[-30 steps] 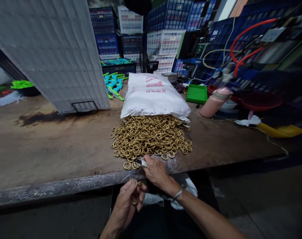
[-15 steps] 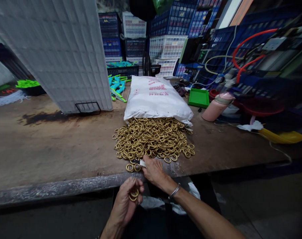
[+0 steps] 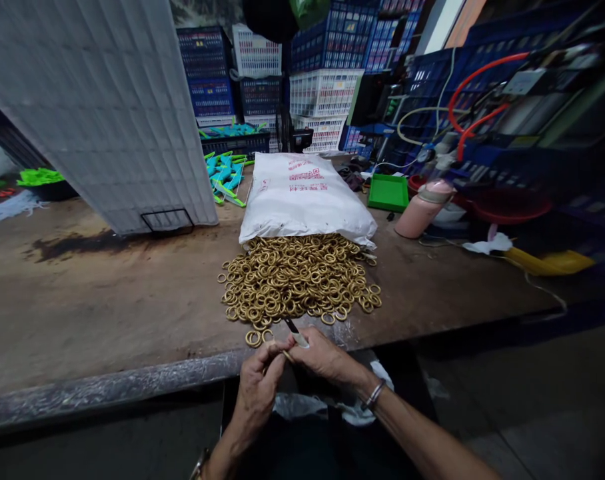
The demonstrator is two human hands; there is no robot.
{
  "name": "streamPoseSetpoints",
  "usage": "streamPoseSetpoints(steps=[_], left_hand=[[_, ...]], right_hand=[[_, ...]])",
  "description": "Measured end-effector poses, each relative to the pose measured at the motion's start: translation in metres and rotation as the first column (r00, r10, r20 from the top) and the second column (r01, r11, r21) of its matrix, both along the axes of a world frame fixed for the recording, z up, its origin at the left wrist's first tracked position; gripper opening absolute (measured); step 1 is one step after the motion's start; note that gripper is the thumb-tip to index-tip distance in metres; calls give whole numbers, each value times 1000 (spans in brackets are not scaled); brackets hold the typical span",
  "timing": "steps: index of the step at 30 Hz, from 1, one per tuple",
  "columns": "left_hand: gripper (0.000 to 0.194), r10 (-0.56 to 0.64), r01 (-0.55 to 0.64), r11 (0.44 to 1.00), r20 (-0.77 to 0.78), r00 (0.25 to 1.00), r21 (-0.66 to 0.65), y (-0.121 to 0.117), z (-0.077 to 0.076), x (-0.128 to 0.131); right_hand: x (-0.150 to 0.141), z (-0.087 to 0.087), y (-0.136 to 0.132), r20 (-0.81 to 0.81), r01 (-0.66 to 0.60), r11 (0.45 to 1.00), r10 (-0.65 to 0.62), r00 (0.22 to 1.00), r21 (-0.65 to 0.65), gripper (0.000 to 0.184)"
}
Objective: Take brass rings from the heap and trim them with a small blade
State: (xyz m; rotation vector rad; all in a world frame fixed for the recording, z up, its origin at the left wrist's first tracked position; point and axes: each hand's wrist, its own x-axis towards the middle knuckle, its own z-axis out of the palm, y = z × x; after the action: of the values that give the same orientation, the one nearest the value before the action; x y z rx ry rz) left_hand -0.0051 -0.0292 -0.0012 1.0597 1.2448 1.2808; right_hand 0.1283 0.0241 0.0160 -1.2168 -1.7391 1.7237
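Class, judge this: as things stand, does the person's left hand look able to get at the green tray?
Probably not straight across: the right hand, the pile of gold-coloured rings and the white sack lie between the left hand and the green tray. Reaching over them might work.

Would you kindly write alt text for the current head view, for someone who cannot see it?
The left hand holds a gold-coloured ring close to the right hand, which holds a dark-tipped tool, at the edge of a worktable. Beyond them, similar rings lie heaped before a white sack, with a green tray and pink bottle further right.
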Motion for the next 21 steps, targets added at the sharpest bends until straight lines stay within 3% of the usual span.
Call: streamPoseSetpoints(steps=[4, 10, 12, 15, 18, 21], left_hand=[[13, 49, -47, 999, -110, 993, 20, 0, 6, 1], [8, 118, -109, 993, -204, 972, 56, 2, 10, 6], [9, 100, -94, 995, -190, 977, 38, 3, 10, 7], [20, 4, -13, 996, -88, 996, -94, 3, 6, 8], [32, -135, 164, 951, 125, 983, -263, 1, 0, 6], [32, -174, 257, 923, 287, 942, -285, 0, -2, 5]], right_hand=[[4, 2, -2, 22, 49, 999, -49, 999, 9, 16], [6, 8, -6, 148, 88, 943, -142, 979, 322, 20], [4, 8, -6, 203, 79, 926, -163, 965, 368, 20], [1, 5, -5, 231, 98, 922, -195, 953, 373, 19], [1, 0, -3, 235, 107, 932, -197, 952, 347, 20], [2, -5, -2, 160, 102, 954, -152, 975, 283, 22]])
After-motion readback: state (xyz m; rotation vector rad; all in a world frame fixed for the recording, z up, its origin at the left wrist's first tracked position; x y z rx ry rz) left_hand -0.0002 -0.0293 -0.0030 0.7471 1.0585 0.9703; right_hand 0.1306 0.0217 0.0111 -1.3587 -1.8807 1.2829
